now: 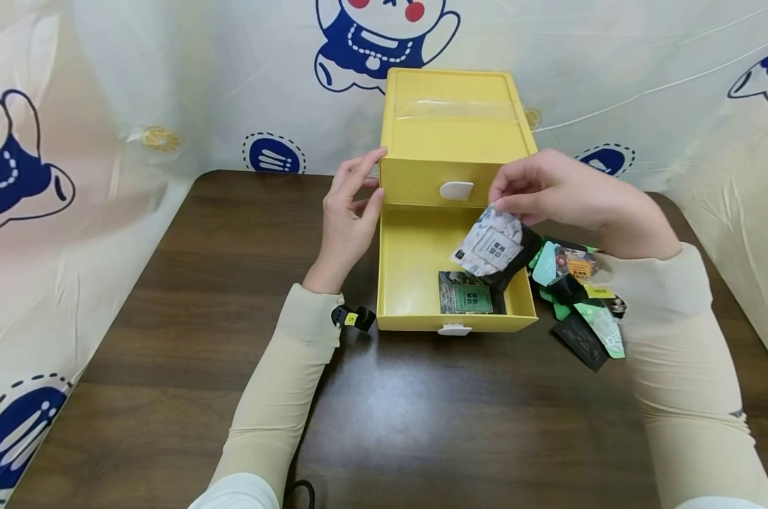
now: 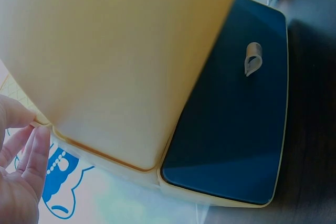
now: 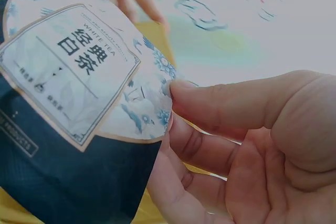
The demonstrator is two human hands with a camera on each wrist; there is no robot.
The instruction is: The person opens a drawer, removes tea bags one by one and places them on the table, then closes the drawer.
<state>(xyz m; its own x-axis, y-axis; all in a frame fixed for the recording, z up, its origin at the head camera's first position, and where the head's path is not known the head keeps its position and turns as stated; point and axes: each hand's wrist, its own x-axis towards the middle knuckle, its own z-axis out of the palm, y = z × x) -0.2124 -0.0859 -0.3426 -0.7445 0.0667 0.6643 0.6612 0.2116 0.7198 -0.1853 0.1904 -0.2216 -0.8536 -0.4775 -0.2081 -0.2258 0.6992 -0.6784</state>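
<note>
My right hand [image 1: 571, 201] pinches a corner of a white-and-black tea sachet [image 1: 489, 244] with blue flowers, held over the pulled-out lower drawer [image 1: 406, 261] of a yellow box [image 1: 457, 141]. In the right wrist view the thumb and fingers of the right hand [image 3: 247, 145] grip the edge of the sachet [image 3: 79, 87]. A dark sachet with a green label [image 1: 472, 293] lies in the drawer. My left hand [image 1: 348, 212] touches the left side of the box with its fingers extended; the left wrist view shows the left hand [image 2: 23, 156] at the box's edge.
Several green, black and coloured sachets [image 1: 588, 339] lie in a pile on the brown table [image 1: 384, 431], right of the drawer under the right forearm. A patterned curtain [image 1: 257, 78] hangs behind the box. A black cable [image 1: 304, 485] runs near the left forearm.
</note>
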